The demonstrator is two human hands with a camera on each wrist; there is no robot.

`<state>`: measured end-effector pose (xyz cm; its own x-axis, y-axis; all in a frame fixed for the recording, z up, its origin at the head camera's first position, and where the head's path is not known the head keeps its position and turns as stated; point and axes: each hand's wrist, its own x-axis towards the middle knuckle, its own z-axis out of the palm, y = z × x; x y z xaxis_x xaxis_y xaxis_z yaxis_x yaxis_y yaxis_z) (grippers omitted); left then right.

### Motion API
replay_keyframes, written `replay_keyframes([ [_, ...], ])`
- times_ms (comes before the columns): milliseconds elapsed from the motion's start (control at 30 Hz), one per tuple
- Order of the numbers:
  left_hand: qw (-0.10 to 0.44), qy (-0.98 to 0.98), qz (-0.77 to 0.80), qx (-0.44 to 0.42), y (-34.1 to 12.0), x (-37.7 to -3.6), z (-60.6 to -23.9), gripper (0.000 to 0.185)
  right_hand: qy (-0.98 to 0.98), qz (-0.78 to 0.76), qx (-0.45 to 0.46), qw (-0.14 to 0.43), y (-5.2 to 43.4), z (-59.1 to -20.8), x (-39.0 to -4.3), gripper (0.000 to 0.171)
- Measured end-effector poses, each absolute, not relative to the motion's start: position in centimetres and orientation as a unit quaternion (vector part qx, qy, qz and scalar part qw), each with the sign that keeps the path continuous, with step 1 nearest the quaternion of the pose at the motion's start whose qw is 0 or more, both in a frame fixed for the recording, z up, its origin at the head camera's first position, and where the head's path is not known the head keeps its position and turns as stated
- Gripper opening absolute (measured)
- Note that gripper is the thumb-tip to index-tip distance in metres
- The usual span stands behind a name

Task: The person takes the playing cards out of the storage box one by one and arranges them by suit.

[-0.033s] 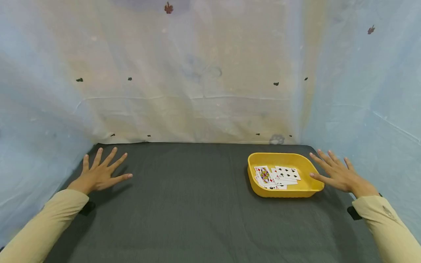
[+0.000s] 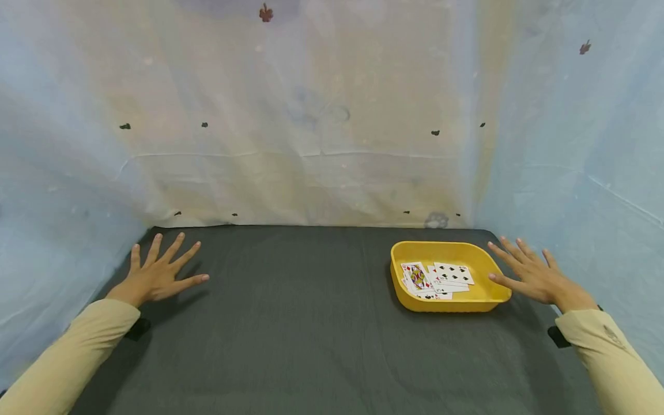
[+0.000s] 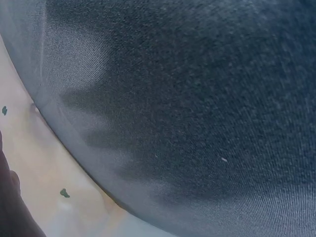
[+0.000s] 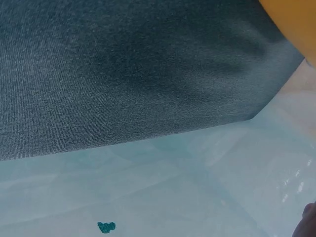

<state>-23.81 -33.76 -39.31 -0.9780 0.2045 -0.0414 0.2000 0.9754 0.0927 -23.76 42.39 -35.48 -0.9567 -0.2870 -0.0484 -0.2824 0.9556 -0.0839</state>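
A yellow plastic tray [image 2: 487,304] stands on the right half of the dark table, with several loose playing cards [image 2: 450,275] lying face up and overlapping in it. One card [image 2: 417,277] shows a red-suited face card. My right hand [image 2: 539,278] is spread beside the tray's right end, its thumb tip at the rim in the head view; contact I cannot tell. At the far left, my left hand [image 2: 153,276] is held with fingers apart over the table, holding nothing, its shadow on the cloth. The right wrist view catches part of the yellow tray [image 4: 296,22] at its top right corner.
Dark grey cloth covers the table [image 2: 290,323]. A pale patterned curtain [image 2: 311,115] hangs behind it, and bluish sheets [image 2: 596,173] close off both sides. A black wrist camera [image 2: 137,329] sits under the left sleeve, another black camera [image 2: 558,336] under the right.
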Motion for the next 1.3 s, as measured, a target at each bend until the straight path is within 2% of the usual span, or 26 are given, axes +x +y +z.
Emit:
replay_keyframes([
  [467, 0.014, 0.994, 0.048, 0.1, -33.8, -24.3, -39.1, 0.095, 0.987, -0.062, -0.147, -0.012, 42.7, -34.7, -23.3, 0.08],
  [867, -0.018, 0.986, 0.129, 0.103, -31.0, -25.1, -37.1, 0.09, 0.966, -0.199, -0.145, -0.074, 42.3, -33.7, -23.4, 0.069],
  [1300, -0.096, 0.942, 0.284, 0.153, -26.8, -25.2, -35.8, 0.078, 0.93, -0.331, -0.101, -0.128, 41.1, -34.1, -22.4, 0.055],
])
